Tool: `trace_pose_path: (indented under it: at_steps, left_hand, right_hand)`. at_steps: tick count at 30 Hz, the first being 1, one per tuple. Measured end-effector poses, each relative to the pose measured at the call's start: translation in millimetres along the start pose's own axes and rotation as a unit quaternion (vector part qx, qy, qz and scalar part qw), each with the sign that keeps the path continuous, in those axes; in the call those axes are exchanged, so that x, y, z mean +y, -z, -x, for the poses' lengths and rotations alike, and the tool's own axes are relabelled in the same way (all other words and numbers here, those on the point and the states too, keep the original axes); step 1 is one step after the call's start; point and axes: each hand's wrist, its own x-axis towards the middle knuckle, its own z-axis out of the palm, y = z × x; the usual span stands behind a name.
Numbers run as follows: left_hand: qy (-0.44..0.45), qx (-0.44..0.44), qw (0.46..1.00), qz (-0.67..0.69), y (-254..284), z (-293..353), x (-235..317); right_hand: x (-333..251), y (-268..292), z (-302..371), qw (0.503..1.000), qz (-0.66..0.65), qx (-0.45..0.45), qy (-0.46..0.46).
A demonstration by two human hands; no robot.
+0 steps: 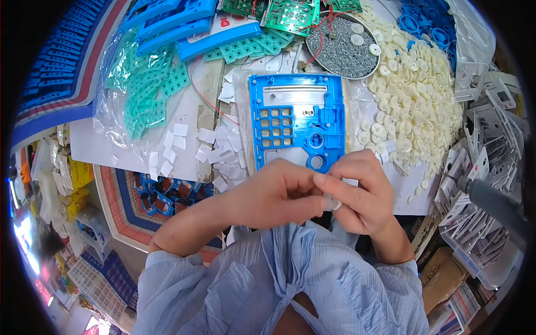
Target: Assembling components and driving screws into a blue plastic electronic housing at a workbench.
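Note:
My left hand [273, 192] and my right hand [362, 190] meet in front of my chest, fingers closed together. Between their fingertips is a small white round piece [333, 204], mostly covered by the thumbs and fingers. Just beyond the hands lies a blue plastic housing [330, 106], its inner side up, with a grid of square key openings, a long slot window and round holes. Its near edge is partly hidden by my hands. A heap of cream-white plastic discs [416, 95] spreads to the right of the housing.
An oval tray of small screws [340, 53] sits beyond the housing, beside green circuit boards [290, 14]. Teal keypads [145, 89], blue casings [178, 25] and white square pieces [206, 135] lie left. A powered screwdriver [494, 204] hangs over white plastic parts [480, 167] at right.

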Motion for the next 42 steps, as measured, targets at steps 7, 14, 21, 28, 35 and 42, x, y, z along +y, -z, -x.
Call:
trace_pose_path:
  at_steps: [7,14,21,28,35,42]
  left_hand:
    - [-0.163,0.153,0.945,-0.238,-10,3,-16]
    - [-0.226,0.167,0.836,-0.472,7,-3,-10]
    - [-0.299,0.152,0.696,-0.635,46,-16,-12]
    - [-0.268,0.152,0.654,-0.691,42,-16,-14]
    - [-0.249,0.135,0.641,-0.714,40,-15,-9]
    - [-0.241,0.096,0.615,-0.744,39,-13,-5]
  right_hand:
    - [-17,3,-1,0.976,-0.073,0.039,-0.2]
    - [-13,1,-16,0.969,0.093,0.015,-0.229]
    - [15,-23,-25,0.931,0.263,-0.034,-0.251]
    - [11,-29,-27,0.918,0.287,-0.036,-0.272]
    - [13,-15,-42,0.903,0.271,-0.12,-0.31]
    - [19,-4,-57,0.898,0.295,-0.177,-0.273]
